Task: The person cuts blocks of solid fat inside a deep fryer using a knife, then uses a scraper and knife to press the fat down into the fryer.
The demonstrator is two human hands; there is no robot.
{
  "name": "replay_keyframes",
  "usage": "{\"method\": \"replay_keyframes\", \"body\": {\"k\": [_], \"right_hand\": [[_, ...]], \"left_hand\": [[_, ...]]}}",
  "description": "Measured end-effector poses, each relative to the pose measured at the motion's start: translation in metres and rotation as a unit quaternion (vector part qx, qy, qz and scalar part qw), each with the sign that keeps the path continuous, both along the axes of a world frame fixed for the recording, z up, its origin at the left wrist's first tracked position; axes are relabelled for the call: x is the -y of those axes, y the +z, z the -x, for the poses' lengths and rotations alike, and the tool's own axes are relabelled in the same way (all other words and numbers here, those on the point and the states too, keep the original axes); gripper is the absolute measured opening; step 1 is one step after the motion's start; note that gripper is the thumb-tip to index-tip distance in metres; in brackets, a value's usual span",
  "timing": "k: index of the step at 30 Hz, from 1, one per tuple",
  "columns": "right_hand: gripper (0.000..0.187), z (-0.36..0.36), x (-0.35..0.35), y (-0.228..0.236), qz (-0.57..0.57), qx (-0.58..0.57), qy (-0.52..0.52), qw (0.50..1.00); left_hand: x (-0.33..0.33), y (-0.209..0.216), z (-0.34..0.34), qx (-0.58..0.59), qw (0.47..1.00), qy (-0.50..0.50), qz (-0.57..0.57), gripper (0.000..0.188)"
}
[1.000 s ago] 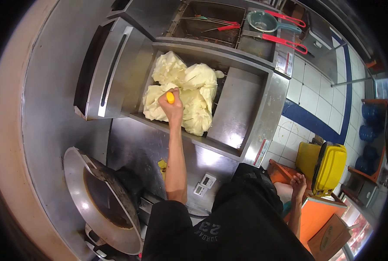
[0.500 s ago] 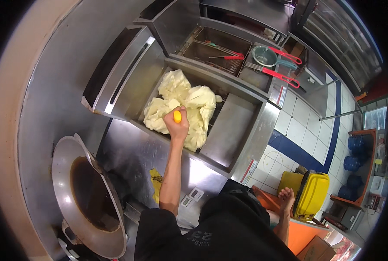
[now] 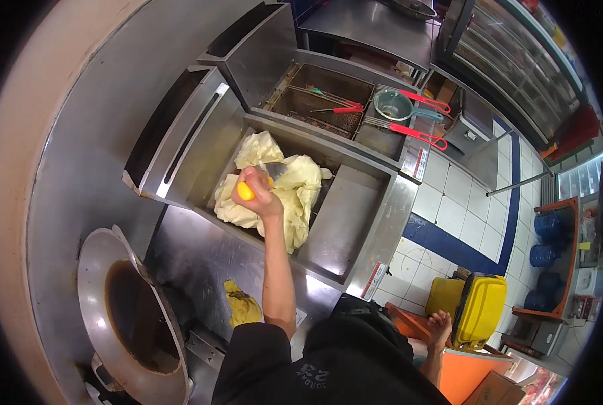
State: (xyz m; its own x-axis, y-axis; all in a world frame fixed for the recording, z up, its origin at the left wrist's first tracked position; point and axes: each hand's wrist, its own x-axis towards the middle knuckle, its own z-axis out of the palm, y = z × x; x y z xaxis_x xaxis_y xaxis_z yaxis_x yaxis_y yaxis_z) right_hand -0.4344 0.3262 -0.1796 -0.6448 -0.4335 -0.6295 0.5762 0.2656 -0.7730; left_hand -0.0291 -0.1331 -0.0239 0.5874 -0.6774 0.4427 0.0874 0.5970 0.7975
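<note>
Your left hand (image 3: 256, 194) has its fingers clenched around the yellow handle (image 3: 246, 192) of a tool; its grey blade (image 3: 275, 170) is at 1 o'clock, among the pale fat (image 3: 295, 216). This fat lies inside the steel vat (image 3: 381, 233). Your right hand (image 3: 440, 329), at 4 o'clock near the yellow bin (image 3: 480, 310), has curled fingers; I cannot tell their hold. The wok (image 3: 93, 290) is at 7 o'clock.

In our rectangular steel vat (image 3: 382, 233), pale yellow lumpy fat (image 3: 298, 209) lies toward nine o'clock. Around it we have a rectangular wire-mesh basket (image 3: 342, 125) at twelve, a round grey metal wok (image 3: 95, 297) at eight and, on the steel tabletop (image 3: 200, 256) at seven, a crumpled yellow sheet (image 3: 244, 308).
</note>
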Motion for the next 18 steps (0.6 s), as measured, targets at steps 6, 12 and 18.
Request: {"method": "replay_keyframes", "body": {"k": [6,12,18], "right_hand": [[0.03,-0.015,-0.004,0.02,-0.056,-0.026,-0.024,0.998],[0.034,-0.005,-0.02,0.006,-0.021,-0.052,-0.063,0.996],[0.036,-0.001,-0.045,0.003,-0.006,-0.045,-0.1,0.994]], "left_hand": [[-0.004,-0.023,0.039,-0.068,0.993,0.024,-0.098,0.034],[-0.001,-0.093,0.084,-0.081,0.989,-0.006,-0.123,0.037],[-0.01,-0.069,0.062,-0.015,0.992,-0.07,-0.106,0.04]]}}
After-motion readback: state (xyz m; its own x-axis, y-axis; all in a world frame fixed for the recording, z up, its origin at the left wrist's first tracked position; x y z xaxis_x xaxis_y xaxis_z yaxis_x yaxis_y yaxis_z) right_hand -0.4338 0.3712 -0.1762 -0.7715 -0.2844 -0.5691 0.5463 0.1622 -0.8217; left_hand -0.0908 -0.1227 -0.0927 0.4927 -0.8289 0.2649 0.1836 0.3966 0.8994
